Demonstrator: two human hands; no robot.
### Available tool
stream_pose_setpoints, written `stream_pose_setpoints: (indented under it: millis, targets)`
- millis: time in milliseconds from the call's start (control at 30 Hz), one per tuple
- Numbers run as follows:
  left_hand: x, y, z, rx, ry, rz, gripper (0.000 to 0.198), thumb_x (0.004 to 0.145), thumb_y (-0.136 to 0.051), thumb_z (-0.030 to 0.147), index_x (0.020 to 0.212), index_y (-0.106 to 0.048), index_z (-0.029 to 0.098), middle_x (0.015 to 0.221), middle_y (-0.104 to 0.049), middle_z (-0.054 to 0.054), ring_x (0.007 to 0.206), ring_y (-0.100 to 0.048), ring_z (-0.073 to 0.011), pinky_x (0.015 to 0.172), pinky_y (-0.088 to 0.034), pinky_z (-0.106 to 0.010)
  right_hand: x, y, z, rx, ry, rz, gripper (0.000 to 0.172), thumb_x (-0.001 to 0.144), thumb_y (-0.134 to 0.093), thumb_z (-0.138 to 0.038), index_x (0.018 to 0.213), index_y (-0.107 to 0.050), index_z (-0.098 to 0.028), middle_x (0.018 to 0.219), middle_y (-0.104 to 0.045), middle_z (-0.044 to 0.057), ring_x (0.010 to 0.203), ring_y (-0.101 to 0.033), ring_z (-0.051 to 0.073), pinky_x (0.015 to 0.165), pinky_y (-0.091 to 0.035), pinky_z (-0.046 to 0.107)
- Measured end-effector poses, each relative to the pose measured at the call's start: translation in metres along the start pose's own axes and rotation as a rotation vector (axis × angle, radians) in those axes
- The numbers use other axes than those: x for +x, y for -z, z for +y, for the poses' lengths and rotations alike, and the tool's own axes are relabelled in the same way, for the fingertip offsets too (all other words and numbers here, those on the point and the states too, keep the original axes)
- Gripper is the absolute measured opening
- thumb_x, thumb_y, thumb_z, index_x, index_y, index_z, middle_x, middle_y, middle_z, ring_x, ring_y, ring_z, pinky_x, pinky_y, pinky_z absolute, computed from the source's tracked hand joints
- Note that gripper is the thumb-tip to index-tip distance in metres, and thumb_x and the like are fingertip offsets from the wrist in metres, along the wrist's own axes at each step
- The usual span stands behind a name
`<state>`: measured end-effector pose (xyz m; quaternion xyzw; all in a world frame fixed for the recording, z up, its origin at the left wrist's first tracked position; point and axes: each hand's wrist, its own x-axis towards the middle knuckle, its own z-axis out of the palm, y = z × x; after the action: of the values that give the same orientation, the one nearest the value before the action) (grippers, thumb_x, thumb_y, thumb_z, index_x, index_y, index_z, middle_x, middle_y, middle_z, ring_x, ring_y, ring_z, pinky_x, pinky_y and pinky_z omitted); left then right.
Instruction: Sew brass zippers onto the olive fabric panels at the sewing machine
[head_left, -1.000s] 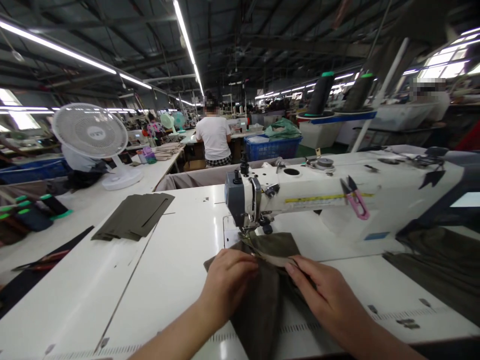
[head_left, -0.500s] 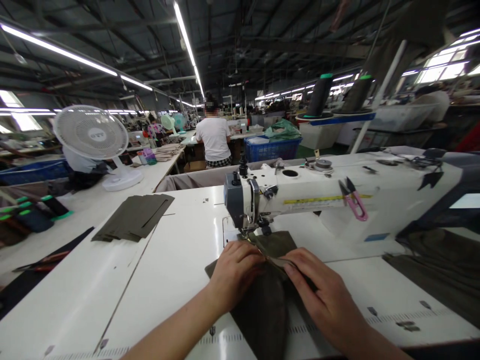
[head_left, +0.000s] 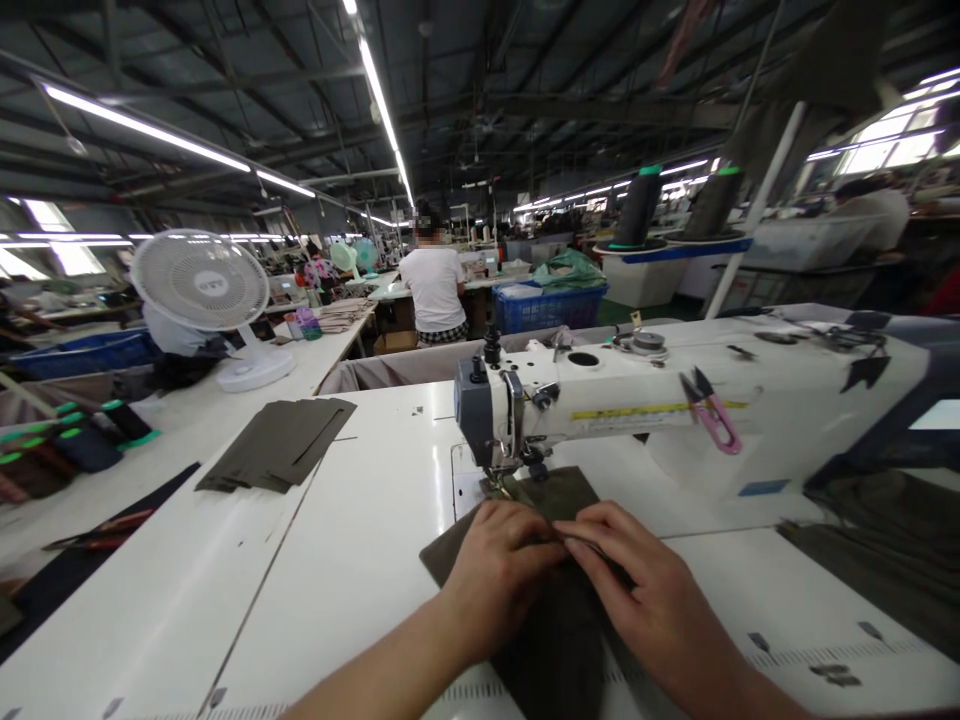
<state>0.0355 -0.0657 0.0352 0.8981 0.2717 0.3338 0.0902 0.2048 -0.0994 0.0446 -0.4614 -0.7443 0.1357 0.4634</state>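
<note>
Dark olive fabric (head_left: 551,650) lies under the needle area of a white sewing machine (head_left: 637,400) and hangs toward me over the table's front. My left hand (head_left: 502,560) rests on it just in front of the presser foot, fingers curled down and pressed together on the cloth. Close beside it, my right hand (head_left: 637,570) pinches the fabric's edge between thumb and fingers. The two hands' fingertips nearly meet. What lies under the left fingers is hidden.
A stack of olive fabric pieces (head_left: 277,445) lies on the left of the table. Pink thread snips (head_left: 712,412) are on the machine arm. More dark cloth (head_left: 885,550) is at right. A white fan (head_left: 217,300), thread cones (head_left: 82,440) and a seated person (head_left: 433,285) are beyond.
Both hands have moved slightly toward me and right, away from the needle. My fingertips have come closer together on the fabric. The whole view has shifted a little.
</note>
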Motion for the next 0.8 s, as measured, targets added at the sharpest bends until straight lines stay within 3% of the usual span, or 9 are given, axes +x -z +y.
stream_pose_setpoints:
  millis: [100, 267, 500, 633, 767, 800]
  targets:
    - [-0.001, 0.000, 0.002, -0.018, -0.023, -0.029, 0.025, 0.084, -0.050, 0.020, 0.109, -0.055, 0.020, 0.100, -0.062, -0.006, 0.094, -0.052, -0.0211, 0.083, -0.040, -0.039, 0.000, 0.000, 0.000, 0.040, -0.058, 0.032, 0.023, 0.089, -0.044, -0.031, 0.095, -0.064, -0.021, 0.085, -0.056, 0.005, 0.081, -0.057, 0.016, 0.072, -0.047, 0.026]
    - [-0.003, 0.003, -0.012, -0.067, 0.010, 0.172, 0.018, 0.085, -0.055, 0.030, 0.098, -0.061, 0.020, 0.093, -0.064, -0.007, 0.088, -0.057, -0.0196, 0.078, -0.044, -0.035, 0.006, 0.004, -0.002, 0.160, -0.158, 0.001, 0.026, 0.088, -0.045, -0.035, 0.093, -0.065, -0.020, 0.078, -0.058, 0.003, 0.075, -0.058, 0.014, 0.067, -0.047, 0.022]
    - [0.005, 0.004, -0.020, -0.022, -0.061, 0.076, 0.021, 0.086, -0.052, 0.030, 0.103, -0.061, 0.021, 0.097, -0.065, -0.007, 0.090, -0.059, -0.0206, 0.077, -0.044, -0.035, 0.016, 0.005, 0.001, 0.213, -0.210, 0.012, 0.029, 0.086, -0.047, -0.039, 0.092, -0.067, -0.019, 0.082, -0.062, 0.004, 0.080, -0.060, 0.017, 0.068, -0.048, 0.024]
    - [0.008, 0.004, -0.024, 0.014, -0.042, 0.172, 0.018, 0.086, -0.052, 0.031, 0.096, -0.063, 0.019, 0.089, -0.067, -0.007, 0.082, -0.061, -0.0188, 0.073, -0.047, -0.033, 0.027, 0.009, -0.001, 0.135, -0.103, -0.014, 0.028, 0.089, -0.043, -0.034, 0.092, -0.066, -0.019, 0.080, -0.062, 0.005, 0.076, -0.060, 0.016, 0.067, -0.049, 0.025]
    - [0.013, 0.010, -0.029, -0.009, -0.054, 0.163, 0.017, 0.088, -0.048, 0.023, 0.090, -0.064, 0.018, 0.083, -0.068, -0.006, 0.075, -0.064, -0.0156, 0.069, -0.050, -0.027, 0.023, 0.019, -0.024, -0.125, 0.170, 0.191, 0.021, 0.087, -0.046, -0.020, 0.098, -0.064, -0.020, 0.083, -0.061, 0.007, 0.080, -0.059, 0.018, 0.072, -0.049, 0.029]
    - [0.015, 0.013, -0.030, -0.009, -0.037, 0.162, 0.017, 0.087, -0.048, 0.022, 0.090, -0.064, 0.018, 0.083, -0.069, -0.005, 0.075, -0.064, -0.0150, 0.068, -0.051, -0.025, 0.018, 0.017, -0.032, -0.182, 0.255, 0.181, 0.021, 0.085, -0.048, -0.017, 0.098, -0.064, -0.020, 0.083, -0.061, 0.007, 0.079, -0.058, 0.018, 0.072, -0.048, 0.029]
